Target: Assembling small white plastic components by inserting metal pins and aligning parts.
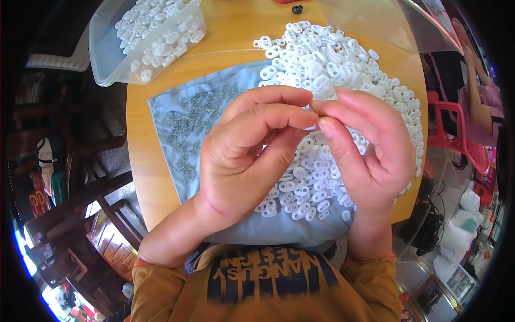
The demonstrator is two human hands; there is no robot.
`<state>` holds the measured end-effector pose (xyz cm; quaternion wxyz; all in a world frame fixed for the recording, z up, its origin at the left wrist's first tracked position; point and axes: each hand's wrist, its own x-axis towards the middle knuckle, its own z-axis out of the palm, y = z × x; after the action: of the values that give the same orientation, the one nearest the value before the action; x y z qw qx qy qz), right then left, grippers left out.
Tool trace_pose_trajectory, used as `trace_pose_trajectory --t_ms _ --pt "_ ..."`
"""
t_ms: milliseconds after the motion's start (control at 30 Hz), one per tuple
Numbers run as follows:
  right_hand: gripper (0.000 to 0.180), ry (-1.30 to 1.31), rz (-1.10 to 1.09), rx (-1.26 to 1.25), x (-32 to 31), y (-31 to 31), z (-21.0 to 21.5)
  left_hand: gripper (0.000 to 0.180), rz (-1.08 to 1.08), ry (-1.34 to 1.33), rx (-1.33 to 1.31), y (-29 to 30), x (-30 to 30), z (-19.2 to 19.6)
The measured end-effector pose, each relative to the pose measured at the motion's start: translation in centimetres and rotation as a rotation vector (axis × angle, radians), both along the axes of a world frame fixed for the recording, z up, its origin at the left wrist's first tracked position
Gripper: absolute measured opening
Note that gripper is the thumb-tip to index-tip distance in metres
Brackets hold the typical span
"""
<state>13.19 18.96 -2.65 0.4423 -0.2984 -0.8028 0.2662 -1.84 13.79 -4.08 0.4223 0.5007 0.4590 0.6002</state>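
Note:
My left hand (244, 147) is closed in a pinch above the pile, with a bit of a white plastic cord-lock piece (311, 127) showing between thumb and fingers. Opposite it, my right hand (373, 139) pinches with thumb and forefinger, its tips meeting those of the left; whatever it grips is too small or hidden. Beneath both hands spreads a large heap of white oval cord-lock pieces (322, 59) with two holes each. Many small metal springs (188, 121) lie scattered on a grey-blue cloth (279, 231), left of the heap.
A clear plastic tub (102, 59) with more white pieces stands at the table's far left. A small black round part (297, 9) sits at the far edge of the wooden table (142, 161). Beyond the right side are a red chair (466, 147) and another person's arm (475, 91).

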Motion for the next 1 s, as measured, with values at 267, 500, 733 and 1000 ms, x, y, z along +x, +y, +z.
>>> trace_pose_trajectory --t_ms 267,500,733,1000 --pt "0.033 0.015 0.009 -0.023 -0.1 0.2 -0.3 0.023 -0.081 -0.219 -0.054 -0.1 -0.4 -0.4" --pt "0.032 0.041 0.004 -0.052 -0.2 0.0 -0.2 0.017 -0.127 -0.334 -0.138 -0.3 -0.2 -0.1" --pt "0.031 -0.012 0.015 0.091 -0.3 0.2 0.0 0.032 -0.110 -0.464 -0.192 -0.2 0.3 0.6" --pt "0.030 0.089 0.046 -0.150 -0.4 -0.5 0.0 0.020 -0.074 -0.389 -0.176 -0.4 0.1 0.3"
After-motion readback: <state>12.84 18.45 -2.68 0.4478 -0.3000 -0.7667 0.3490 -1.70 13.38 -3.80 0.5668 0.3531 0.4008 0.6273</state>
